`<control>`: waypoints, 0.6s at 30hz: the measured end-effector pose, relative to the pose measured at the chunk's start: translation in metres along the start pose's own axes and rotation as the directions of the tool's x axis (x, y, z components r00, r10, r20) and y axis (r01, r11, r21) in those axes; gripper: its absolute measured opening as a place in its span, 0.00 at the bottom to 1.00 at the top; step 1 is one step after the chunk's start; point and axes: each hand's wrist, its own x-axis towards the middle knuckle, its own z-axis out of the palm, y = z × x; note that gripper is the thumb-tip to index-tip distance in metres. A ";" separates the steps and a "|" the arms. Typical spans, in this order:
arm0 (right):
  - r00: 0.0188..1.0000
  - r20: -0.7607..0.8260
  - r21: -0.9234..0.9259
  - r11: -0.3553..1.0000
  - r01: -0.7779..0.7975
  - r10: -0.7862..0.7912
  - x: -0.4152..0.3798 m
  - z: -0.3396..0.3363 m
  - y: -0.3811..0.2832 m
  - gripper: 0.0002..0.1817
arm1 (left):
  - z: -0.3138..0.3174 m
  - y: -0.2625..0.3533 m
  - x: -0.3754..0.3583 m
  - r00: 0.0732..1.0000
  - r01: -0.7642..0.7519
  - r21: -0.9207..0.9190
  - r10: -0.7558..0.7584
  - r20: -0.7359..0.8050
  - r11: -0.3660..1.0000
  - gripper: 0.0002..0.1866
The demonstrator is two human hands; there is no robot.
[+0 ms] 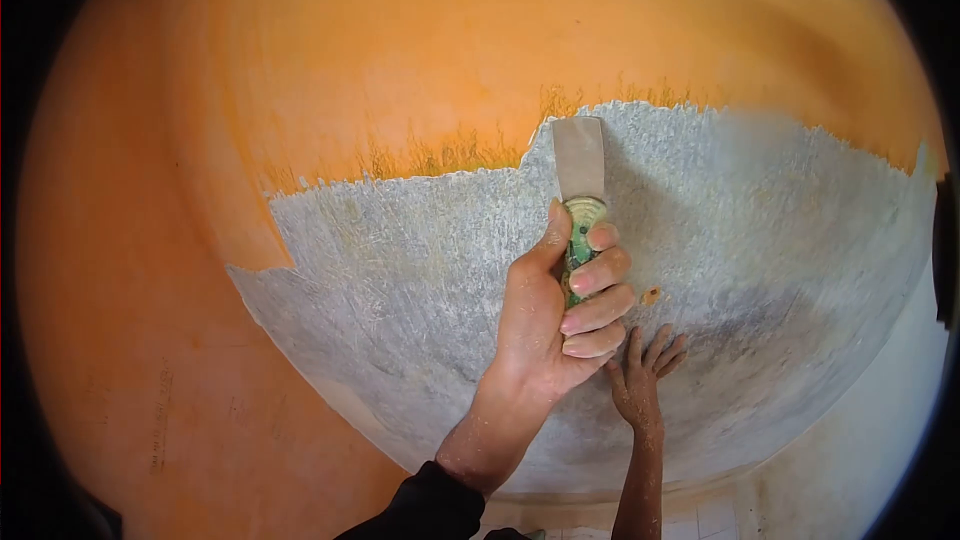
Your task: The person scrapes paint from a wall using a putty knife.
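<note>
My left hand (565, 305) is wrapped around the green, worn handle of a scraper (579, 165), palm side toward me and thumb along the handle's left. The scraper points up, its wide flat metal blade lying over the wall, with its top edge at the ragged border of the orange paint (400, 60). Below that border is a grey, rough, bare wall patch (400, 260). Lower and to the right, my right hand (640, 385) rests against the grey surface, fingers spread, holding nothing. Pale dust specks the left hand and wrist.
A small orange-brown spot (650, 296) marks the grey wall right of the scraper. Orange wall (150, 290) continues down the left side, with faint writing on it. A pale wall section (880, 440) lies at lower right, beside a dark object (944, 250) at the edge.
</note>
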 end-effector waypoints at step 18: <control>0.997 0.026 0.085 0.994 -0.073 0.071 -0.003 -0.016 -0.013 0.36 | 0.001 -0.011 -0.007 0.992 -0.077 0.084 0.085 -0.095 0.994 0.23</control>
